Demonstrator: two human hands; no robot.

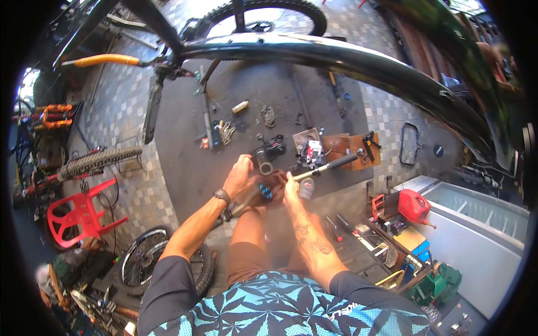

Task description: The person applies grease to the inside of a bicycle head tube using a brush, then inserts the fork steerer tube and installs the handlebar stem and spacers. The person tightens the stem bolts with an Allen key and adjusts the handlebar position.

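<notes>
A tan handlebar with a black ribbed grip lies across in front of me, its other end reaching down to the left under my left forearm. My right hand is closed around this bar, thumb on top. Beside it hangs a reddish-brown cloth, partly hidden. My left hand is closed, its fingertips at the edge of a dark part with a round, ring-shaped opening; whether they grip it is hard to see. A blue-and-black piece shows between my hands.
A bicycle frame spans the space ahead, above a dark mat with scattered parts and tools. A wooden board lies right. Left are a red chair and a wheel; right, a red jug and a white freezer.
</notes>
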